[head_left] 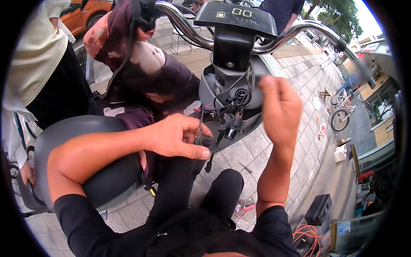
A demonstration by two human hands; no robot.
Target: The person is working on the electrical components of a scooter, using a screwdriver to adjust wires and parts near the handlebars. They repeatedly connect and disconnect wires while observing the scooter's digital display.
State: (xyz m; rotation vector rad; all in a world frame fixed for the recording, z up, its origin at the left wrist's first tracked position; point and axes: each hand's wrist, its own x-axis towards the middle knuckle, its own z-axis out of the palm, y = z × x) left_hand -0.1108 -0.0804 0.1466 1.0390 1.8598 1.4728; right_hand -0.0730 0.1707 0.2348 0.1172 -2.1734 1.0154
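My left hand [175,136] is closed on a small dark round part with a ring-shaped face [205,141], held between thumb and fingers; a thin wire runs up from it. Just beyond it, a bundle of exposed wires and connectors [233,113] hangs from the opened grey front of an electric scooter [267,68]. My right hand [280,111] is raised to the right of the steering stem, its fingers curled and pressed together. Slight blur and the hand's own back hide whatever those fingers may hold. Above the wiring sits a lit display [235,19] between chrome handlebars [295,32].
A dark patterned quilted cover [158,77] drapes over the left handlebar, beside the scooter's black seat [81,145]. At left stands a person in a pale top [36,55], one hand on the seat's rear. A black case [319,209] and orange cord [309,236] lie lower right.
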